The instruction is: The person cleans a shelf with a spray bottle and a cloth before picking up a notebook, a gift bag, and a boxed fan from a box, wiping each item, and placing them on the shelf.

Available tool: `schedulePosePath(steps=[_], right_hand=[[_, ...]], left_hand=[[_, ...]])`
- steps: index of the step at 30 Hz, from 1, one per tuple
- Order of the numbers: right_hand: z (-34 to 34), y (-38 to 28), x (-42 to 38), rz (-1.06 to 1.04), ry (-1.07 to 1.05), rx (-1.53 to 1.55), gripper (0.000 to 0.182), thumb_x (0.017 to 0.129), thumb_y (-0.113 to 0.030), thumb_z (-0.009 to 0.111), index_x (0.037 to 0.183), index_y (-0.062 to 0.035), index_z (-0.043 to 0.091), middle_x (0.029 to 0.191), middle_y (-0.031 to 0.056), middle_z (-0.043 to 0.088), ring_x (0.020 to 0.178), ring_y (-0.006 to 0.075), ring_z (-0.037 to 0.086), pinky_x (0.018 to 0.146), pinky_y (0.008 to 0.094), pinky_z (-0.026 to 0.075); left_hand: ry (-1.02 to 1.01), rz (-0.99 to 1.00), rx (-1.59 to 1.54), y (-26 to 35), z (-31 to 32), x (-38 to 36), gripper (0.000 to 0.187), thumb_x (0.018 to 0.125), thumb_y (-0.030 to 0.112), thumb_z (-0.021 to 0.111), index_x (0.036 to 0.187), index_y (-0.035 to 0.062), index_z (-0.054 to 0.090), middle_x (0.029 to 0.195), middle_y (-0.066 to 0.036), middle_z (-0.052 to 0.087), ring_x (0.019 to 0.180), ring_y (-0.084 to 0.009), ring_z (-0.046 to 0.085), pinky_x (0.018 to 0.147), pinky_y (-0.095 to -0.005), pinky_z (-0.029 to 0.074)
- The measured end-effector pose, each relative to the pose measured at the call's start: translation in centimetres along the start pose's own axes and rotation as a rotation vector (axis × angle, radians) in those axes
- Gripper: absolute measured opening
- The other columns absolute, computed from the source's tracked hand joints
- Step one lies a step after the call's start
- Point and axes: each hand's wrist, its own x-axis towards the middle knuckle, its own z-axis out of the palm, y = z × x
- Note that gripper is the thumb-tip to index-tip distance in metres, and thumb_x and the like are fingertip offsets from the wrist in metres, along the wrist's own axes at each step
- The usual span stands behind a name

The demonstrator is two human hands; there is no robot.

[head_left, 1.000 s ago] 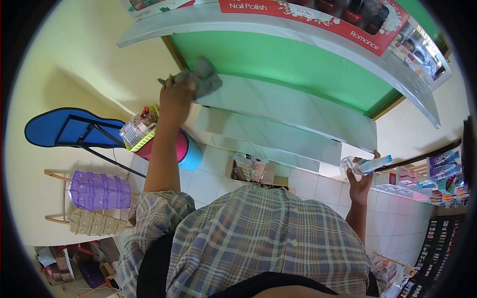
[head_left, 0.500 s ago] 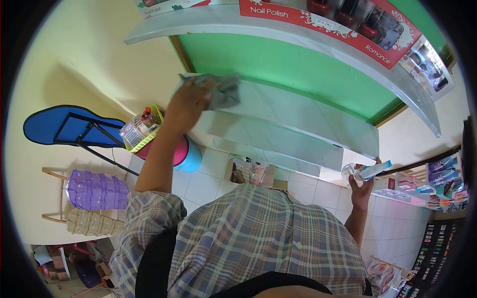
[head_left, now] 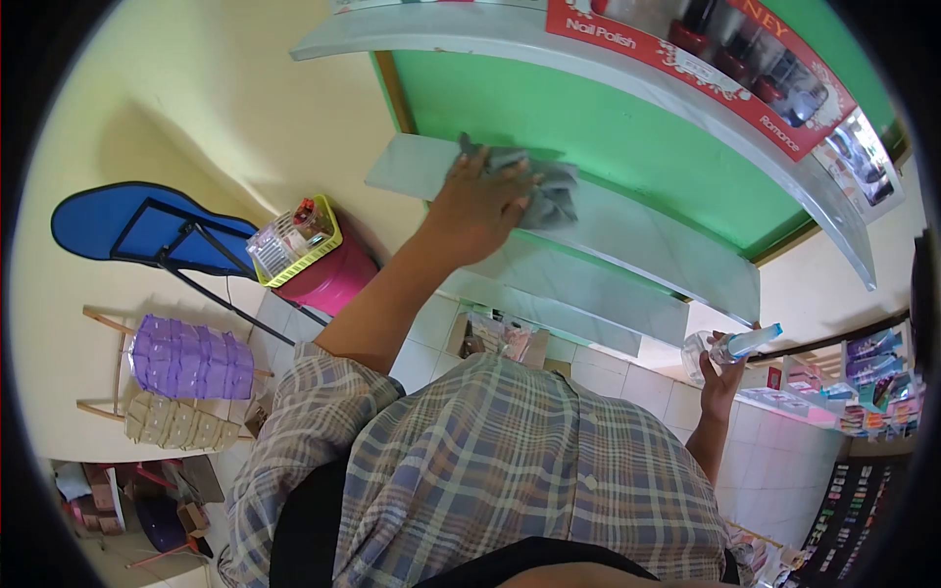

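My left hand (head_left: 480, 208) presses a grey cloth (head_left: 551, 194) onto the marbled white shelf (head_left: 667, 240), left of its middle. The fingers lie over the cloth's left part, and its right part spreads out flat beside them. Off the shelf's right end, my right hand (head_left: 720, 377) is wrapped round a clear spray bottle (head_left: 698, 355) with a blue and white spray head (head_left: 753, 341). The bottle is tilted, its head pointing right.
Above hangs another shelf (head_left: 470, 39) with a red nail polish box (head_left: 637, 49). At left are a folded blue ironing board (head_left: 98, 230), a yellow basket (head_left: 328, 240) on a pink bucket (head_left: 338, 279) and purple packs (head_left: 191, 358). A cardboard box (head_left: 534, 348) sits on the floor below.
My left hand has slid the cloth to the right along the shelf. My right hand still holds the spray bottle, nearly in the same place. The view has shifted slightly.
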Motion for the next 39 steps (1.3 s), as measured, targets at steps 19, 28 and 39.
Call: schedulePosePath(steps=[19, 28, 39], right_hand=[[2.5, -1.9, -0.7, 0.070, -0.071, 0.013, 0.043, 0.074, 0.003, 0.066, 0.115, 0.0046, 0.052, 0.137, 0.0148, 0.039, 0.113, 0.0245, 0.050, 0.100, 0.0366, 0.039], [2.3, -2.8, -0.1, -0.049, -0.202, -0.173, 0.030, 0.076, 0.000, 0.069, 0.104, 0.0043, 0.060, 0.154, 0.0255, 0.022, 0.130, 0.0340, 0.044, 0.101, 0.0397, 0.041], [4.7, -4.2, 0.2, -0.002, -0.284, -0.097, 0.031, 0.074, 0.004, 0.068, 0.102, 0.0019, 0.057, 0.135, 0.0206, 0.048, 0.100, 0.0269, 0.059, 0.088, 0.0363, 0.045]], left_hand=[[0.308, -0.106, 0.020, 3.6, 2.4, -3.3, 0.040, 0.088, 0.018, 0.061, 0.127, 0.0135, 0.059, 0.135, -0.010, 0.054, 0.130, -0.0398, 0.040, 0.107, -0.0568, 0.028], [0.274, 0.066, 0.115, -2.3, 1.2, -5.2, 0.052, 0.075, -0.005, 0.062, 0.122, 0.0175, 0.064, 0.128, -0.005, 0.061, 0.123, -0.0277, 0.053, 0.101, -0.0453, 0.040], [0.411, 0.084, -0.091, 3.1, 3.5, -3.4, 0.035, 0.073, -0.002, 0.067, 0.103, 0.0142, 0.071, 0.112, -0.004, 0.069, 0.114, -0.0272, 0.060, 0.095, -0.0446, 0.042]])
